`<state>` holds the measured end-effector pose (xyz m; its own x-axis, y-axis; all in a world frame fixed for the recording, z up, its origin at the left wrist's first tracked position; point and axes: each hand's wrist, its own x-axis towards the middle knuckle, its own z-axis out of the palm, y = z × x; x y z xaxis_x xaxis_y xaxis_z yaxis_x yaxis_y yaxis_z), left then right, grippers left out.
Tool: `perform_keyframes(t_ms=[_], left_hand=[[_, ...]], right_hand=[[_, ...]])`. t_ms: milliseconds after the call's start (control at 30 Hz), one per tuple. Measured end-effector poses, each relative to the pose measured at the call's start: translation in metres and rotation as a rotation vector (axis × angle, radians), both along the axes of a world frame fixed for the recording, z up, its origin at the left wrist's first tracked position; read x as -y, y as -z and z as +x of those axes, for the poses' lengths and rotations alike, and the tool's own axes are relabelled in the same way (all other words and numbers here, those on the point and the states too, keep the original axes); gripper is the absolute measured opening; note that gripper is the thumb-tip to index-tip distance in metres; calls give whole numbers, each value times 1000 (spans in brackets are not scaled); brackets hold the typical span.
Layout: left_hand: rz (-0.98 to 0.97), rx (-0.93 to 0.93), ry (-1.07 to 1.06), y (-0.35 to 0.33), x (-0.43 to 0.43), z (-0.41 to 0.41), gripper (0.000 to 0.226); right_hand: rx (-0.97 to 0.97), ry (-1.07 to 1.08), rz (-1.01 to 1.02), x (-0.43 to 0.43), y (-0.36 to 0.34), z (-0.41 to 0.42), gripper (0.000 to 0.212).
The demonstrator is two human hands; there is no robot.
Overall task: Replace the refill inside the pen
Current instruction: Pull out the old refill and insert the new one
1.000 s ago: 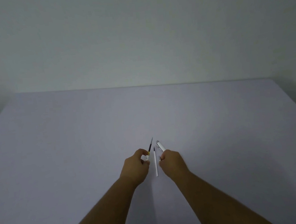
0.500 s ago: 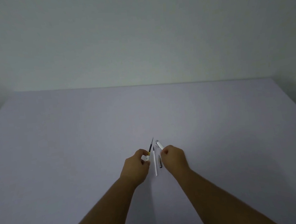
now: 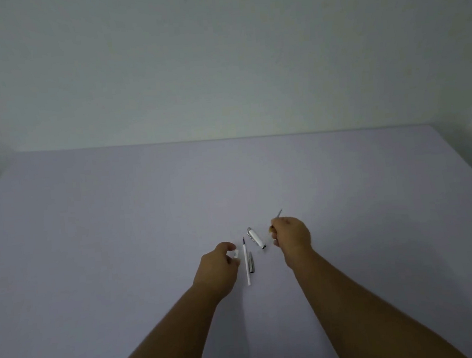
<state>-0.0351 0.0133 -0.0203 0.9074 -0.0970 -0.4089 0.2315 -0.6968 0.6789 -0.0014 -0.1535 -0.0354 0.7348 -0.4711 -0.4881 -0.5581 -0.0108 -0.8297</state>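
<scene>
The right hand pinched the old refill; the left hand gripped a white pen piece, the new refill lying just right of it.

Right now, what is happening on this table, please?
A person is taking a pen apart. The right hand holds a thin refill, and the left hand pinches a small white piece. Another refill, a grey pen part and the white cap section lie on the table.
</scene>
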Motion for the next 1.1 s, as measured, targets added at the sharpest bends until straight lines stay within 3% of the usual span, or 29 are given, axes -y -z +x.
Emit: perform_keyframes(t_ms=[133,267,733,867,1100], left_hand=[[23,-13,-44,5,-6,1,32],[47,2,-38,9,-6,3,29],[44,44,-73,10,-1,6,22],[31,54,-84,9,-1,7,22],[38,70,-121,12,-7,11,25]], right_hand=[[-319,-367,-334,4,24,-8,25],[-314,-426,-511,-2,35,-15,32],[-305,-417,-613,-8,28,-22,30],[-226,-378,-625,-14,19,-20,28],[-156,-582,-710,-46,4,-1,24]])
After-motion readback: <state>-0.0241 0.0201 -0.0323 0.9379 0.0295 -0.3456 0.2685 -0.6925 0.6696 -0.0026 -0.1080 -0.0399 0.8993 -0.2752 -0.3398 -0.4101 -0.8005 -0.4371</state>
